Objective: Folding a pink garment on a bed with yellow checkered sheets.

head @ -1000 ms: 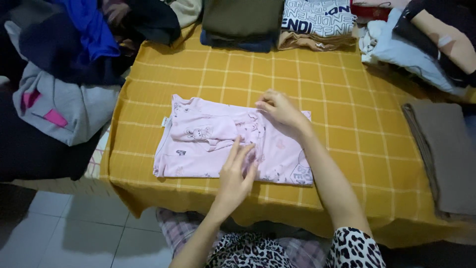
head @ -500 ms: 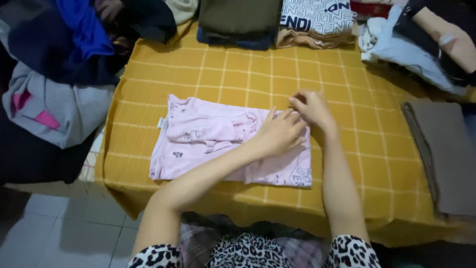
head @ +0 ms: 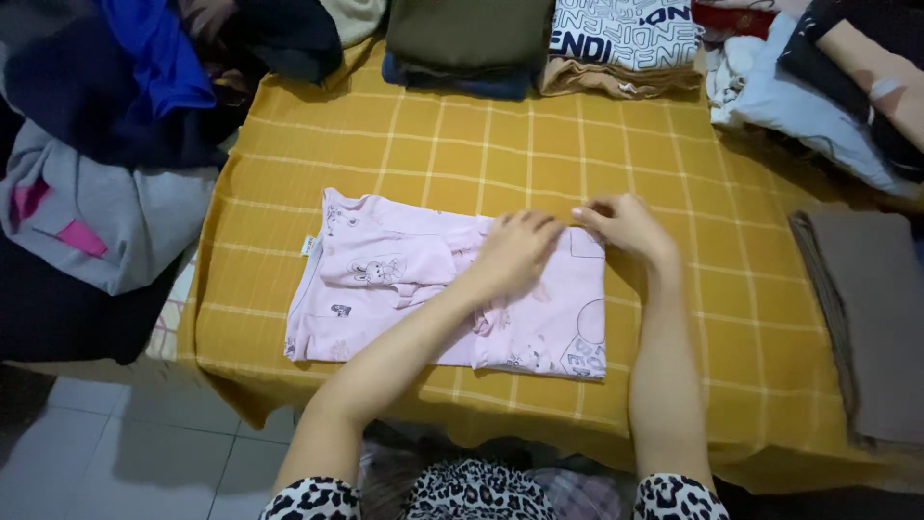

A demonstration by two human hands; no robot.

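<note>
Hands meet at the far right edge of a pink printed garment (head: 404, 289) that lies folded flat on the near half of a table under a mustard checked cloth (head: 500, 144). The left hand (head: 515, 252) lies palm down on the pink fabric with its fingers curled over the top edge; whether they pinch the cloth or only press it cannot be told, because the knuckles cover the fingertips. The right hand (head: 626, 226) sits just beside it at the garment's far right corner, its fingers bent and drawn together on that corner; the pinch itself is hidden under the hand. The left forearm crosses the garment's middle and hides part of its print. Leopard-print sleeves show at the bottom edge, cut off by the frame.

Along the far edge of the table stand folded stacks: an olive and dark blue pile (head: 467, 43), and to its right a white lettered piece on a tan one (head: 616, 48), all cropped at the top. To the left, off the table, is a heap of unfolded clothes (head: 106, 144) in grey, blue and dark tones, too tangled to sort into pieces. At the far right lie pale blue and dark garments (head: 818, 96), partly out of frame, and nearer, a folded brown-grey cloth (head: 866, 318) runs off the right edge.
</note>
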